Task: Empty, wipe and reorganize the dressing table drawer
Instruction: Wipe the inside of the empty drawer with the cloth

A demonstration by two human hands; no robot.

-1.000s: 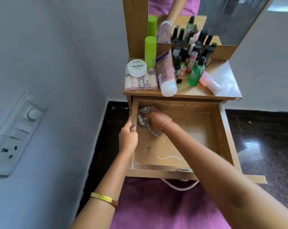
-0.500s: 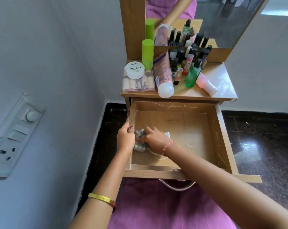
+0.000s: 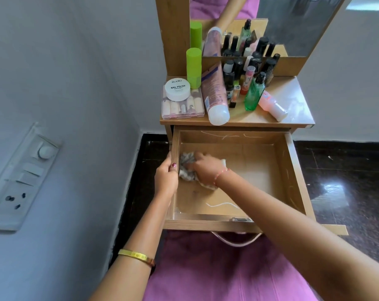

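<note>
Head view: mid-frame, the open drawer (image 3: 292, 170) holds a crumpled cloth (image 3: 186, 168) at its left side, pressed under the right hand (image 3: 206, 168), fingers curled on it. Left hand (image 3: 165, 178) grips the drawer's left wall.

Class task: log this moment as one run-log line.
stage: wiping | right hand: presses cloth on drawer floor | left hand: grips drawer's left wall | cosmetics: on tabletop

Under the right hand (image 3: 202, 168) lies a grey-and-white patterned cloth (image 3: 187, 165) on the light brown wood drawer (image 3: 292, 170). The left hand (image 3: 165, 177) has a dark red thumbnail, with a yellow bangle (image 3: 136, 256) at its wrist. Beyond both hands stand a lime green bottle (image 3: 193, 67) and a clear green bottle (image 3: 254, 93).
</note>
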